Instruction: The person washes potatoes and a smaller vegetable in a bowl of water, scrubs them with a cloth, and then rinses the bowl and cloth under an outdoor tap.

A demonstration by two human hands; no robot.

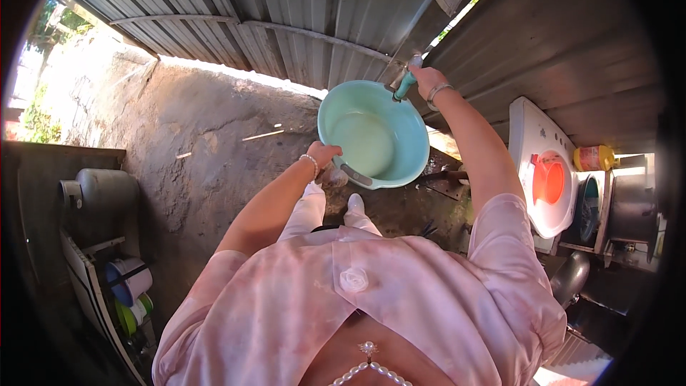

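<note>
A round light-teal plastic basin point(411, 144) is tilted in front of me, its open side facing up. My left hand point(325, 153) grips its near-left rim, beside a grey handle patch. The bottom looks pale; I cannot tell how much water is in it. At the far right rim, my right hand point(426, 80) closes around the upper end of a short teal hose point(405, 86), just by a metal tap point(415, 61) at the sheet wall. The hose's lower end hangs over the basin's edge. The fingers partly hide where hose and tap meet.
Corrugated metal sheets point(300, 43) stand ahead, over rough concrete ground point(207, 118). To my right is a white sink point(525, 143) with a red bowl point(549, 178) and a yellow tub point(594, 158) nearby. A grey gas cylinder point(107, 193) sits at left.
</note>
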